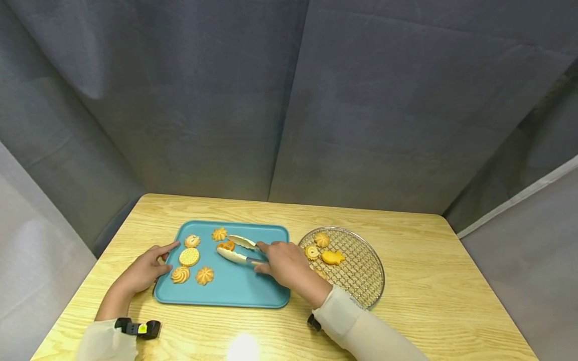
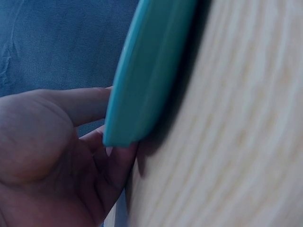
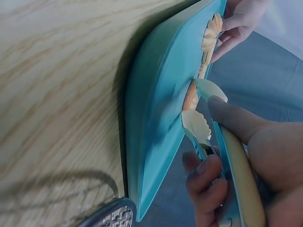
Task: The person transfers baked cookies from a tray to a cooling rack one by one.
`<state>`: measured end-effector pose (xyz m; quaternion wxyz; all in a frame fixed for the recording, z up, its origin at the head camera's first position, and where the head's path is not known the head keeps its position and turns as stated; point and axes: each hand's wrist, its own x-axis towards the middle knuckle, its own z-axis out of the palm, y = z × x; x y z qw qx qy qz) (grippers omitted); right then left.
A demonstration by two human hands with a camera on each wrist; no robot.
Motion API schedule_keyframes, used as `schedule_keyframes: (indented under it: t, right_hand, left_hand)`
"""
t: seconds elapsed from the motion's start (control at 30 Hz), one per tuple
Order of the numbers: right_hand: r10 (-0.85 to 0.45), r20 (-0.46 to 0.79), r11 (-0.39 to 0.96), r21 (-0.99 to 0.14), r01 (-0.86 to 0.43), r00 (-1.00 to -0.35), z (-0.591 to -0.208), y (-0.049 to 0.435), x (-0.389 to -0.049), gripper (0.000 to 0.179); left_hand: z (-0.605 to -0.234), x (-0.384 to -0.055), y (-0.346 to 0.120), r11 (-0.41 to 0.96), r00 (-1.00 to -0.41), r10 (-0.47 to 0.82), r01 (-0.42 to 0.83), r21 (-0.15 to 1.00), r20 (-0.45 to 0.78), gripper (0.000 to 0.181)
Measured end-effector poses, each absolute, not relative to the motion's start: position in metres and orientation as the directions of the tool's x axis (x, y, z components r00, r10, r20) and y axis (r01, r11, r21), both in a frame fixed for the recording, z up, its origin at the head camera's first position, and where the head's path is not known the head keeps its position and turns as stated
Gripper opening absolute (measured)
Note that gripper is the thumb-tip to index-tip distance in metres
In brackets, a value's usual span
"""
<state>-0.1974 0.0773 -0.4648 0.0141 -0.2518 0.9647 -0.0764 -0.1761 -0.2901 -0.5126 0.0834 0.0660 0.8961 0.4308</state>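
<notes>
Two hands are working: the left hand (image 1: 143, 271) gripping the tray (image 1: 244, 293) by its edge, the right hand (image 1: 287, 263) curled around parted tongs (image 1: 232, 255) astride the pretzel-like biscuit (image 1: 231, 244) there; this pickup is seemingly needing a gentle squeeze.

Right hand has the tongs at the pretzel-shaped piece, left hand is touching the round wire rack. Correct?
Not quite: the left hand is touching the edge of the blue tray, not the wire rack, as the head view shows. The rest stands.
</notes>
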Motion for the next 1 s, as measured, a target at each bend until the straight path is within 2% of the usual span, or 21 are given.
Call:
schedule_keyframes:
  t: [0.53, 0.8, 1.0]
  right_hand:
    - [-0.481, 0.046, 0.859, -0.178, -0.48, -0.876, -0.459, 0.086, -0.191, 0.065]
    - [-0.444, 0.016, 0.869, -0.235, -0.435, -0.896, -0.452, 0.099, -0.188, 0.067]
    - [-0.433, 0.046, 0.864, -0.262, -0.429, -0.9, -0.451, 0.113, -0.189, 0.067]
  left_hand:
    - [-0.512, -0.177, -0.29, 0.637, -0.977, 0.191, 0.054, 0.769, -0.091, 0.063]
    - [-0.512, -0.175, -0.29, 0.623, -0.976, 0.198, 0.055, 0.78, -0.09, 0.063]
    - [-0.51, -0.175, -0.289, 0.622, -0.976, 0.196, 0.049, 0.781, -0.095, 0.063]
